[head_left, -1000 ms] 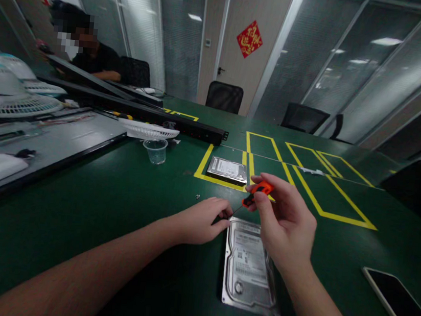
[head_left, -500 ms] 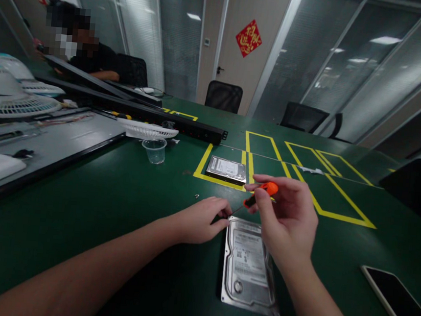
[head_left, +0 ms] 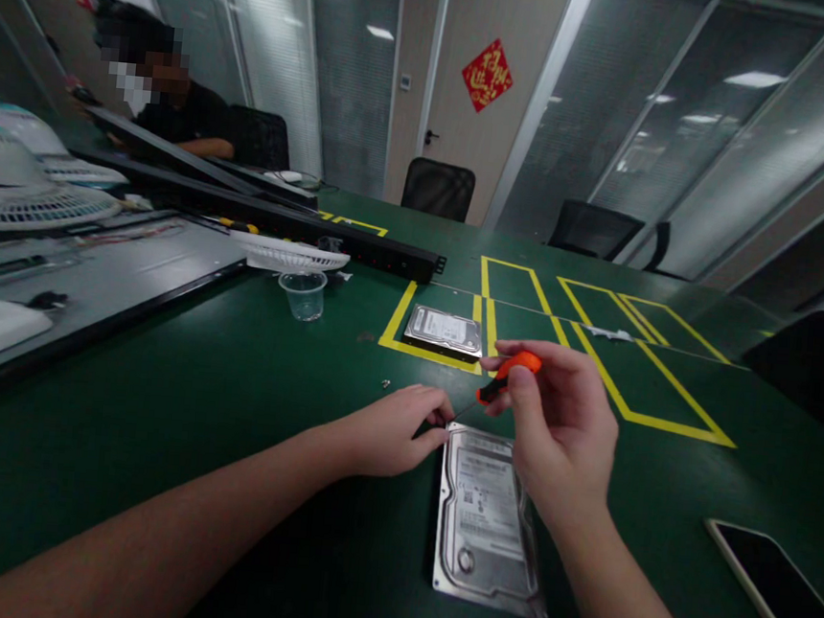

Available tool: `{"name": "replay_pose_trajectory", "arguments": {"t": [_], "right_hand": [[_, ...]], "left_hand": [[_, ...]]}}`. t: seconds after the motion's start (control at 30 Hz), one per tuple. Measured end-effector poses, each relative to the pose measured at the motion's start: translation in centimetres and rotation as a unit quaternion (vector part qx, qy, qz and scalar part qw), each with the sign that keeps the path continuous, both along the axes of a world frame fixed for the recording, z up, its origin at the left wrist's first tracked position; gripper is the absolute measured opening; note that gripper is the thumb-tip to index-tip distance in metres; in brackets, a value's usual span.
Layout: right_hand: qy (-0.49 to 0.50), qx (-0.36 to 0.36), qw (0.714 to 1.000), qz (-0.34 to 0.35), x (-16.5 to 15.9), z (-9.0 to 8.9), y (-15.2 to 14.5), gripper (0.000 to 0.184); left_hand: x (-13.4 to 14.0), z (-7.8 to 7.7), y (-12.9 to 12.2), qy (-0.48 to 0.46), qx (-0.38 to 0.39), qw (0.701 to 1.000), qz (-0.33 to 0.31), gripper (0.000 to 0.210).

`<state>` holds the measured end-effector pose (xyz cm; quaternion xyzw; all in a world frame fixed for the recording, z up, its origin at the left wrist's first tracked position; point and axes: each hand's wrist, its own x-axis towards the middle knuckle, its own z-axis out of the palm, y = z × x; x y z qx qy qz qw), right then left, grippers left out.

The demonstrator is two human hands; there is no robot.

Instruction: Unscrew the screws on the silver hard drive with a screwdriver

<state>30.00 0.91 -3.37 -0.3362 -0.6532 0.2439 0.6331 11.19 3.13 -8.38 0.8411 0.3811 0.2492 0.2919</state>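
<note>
Change noted: the orange-and-black handle of the screwdriver (head_left: 496, 387), right of the frame's centre, shows a different pattern of colour from the one it shows half a second earlier. I judge this to be the handle rolling between the fingers. The shaft runs down and left to the same upper-left corner of the hard drive (head_left: 487, 518), so in my judgement the work at that corner is under way and not finished.

The right hand (head_left: 574, 439) keeps the screwdriver pinched between thumb and fingers; its outline shifts slightly against the earlier view. The left hand (head_left: 401, 431), at the centre of the frame, stays in place with fingertips drawn close together at that corner, beside the shaft's end. Whether it grips the shaft, a small part or only the drive's edge, I cannot tell.

The drive lies flat, label up, in the lower centre of the frame, on the green table (head_left: 331, 571), with no shift that I can detect. Likewise unmoved are the small metal pieces (head_left: 385, 384) above the left hand and the second drive (head_left: 446, 328), inside yellow tape (head_left: 396, 315) beyond them.
</note>
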Motion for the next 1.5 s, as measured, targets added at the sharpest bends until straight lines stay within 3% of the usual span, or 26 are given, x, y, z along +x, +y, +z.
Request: {"name": "replay_pose_trajectory", "arguments": {"t": [0.13,0.4,0.63,0.77,0.97,1.2,1.3,1.4,1.5], "right_hand": [[0.016,-0.005,1.000,-0.014,-0.17,0.02,0.07,0.022],[0.015,-0.022,0.998,0.060,0.28,-0.36,0.10,0.029],[0.001,-0.007,1.000,0.012,-0.15,0.17,-0.14,0.014],[0.015,-0.011,1.000,0.019,-0.15,0.08,-0.09,0.026],[0.009,-0.023,0.997,0.076,0.36,-0.45,0.16,0.028],[0.007,-0.005,1.000,0.014,-0.10,0.11,-0.09,0.012],[0.009,-0.008,1.000,-0.002,-0.31,0.20,-0.10,0.016],[0.022,-0.016,1.000,0.014,-0.19,-0.03,0.04,0.026],[0.017,-0.014,0.999,0.046,0.13,-0.30,0.17,0.023]], "left_hand": [[0.07,0.07,-0.06,0.004,-0.004,1.000,0.006,0.012],[-0.05,0.23,-0.16,0.002,-0.009,1.000,0.007,0.014],[-0.06,0.31,-0.16,0.007,-0.013,1.000,0.009,0.015],[-0.04,0.34,-0.17,0.010,-0.007,1.000,0.010,0.015],[0.01,0.15,-0.09,0.001,-0.006,1.000,0.004,0.014],[0.00,0.19,-0.11,-0.001,-0.009,1.000,0.005,0.014],[-0.02,0.19,-0.15,0.003,-0.008,1.000,0.007,0.015],[-0.03,0.22,-0.16,0.004,-0.003,1.000,0.006,0.014],[-0.02,0.27,-0.15,0.002,-0.005,1.000,0.002,0.014]]}}
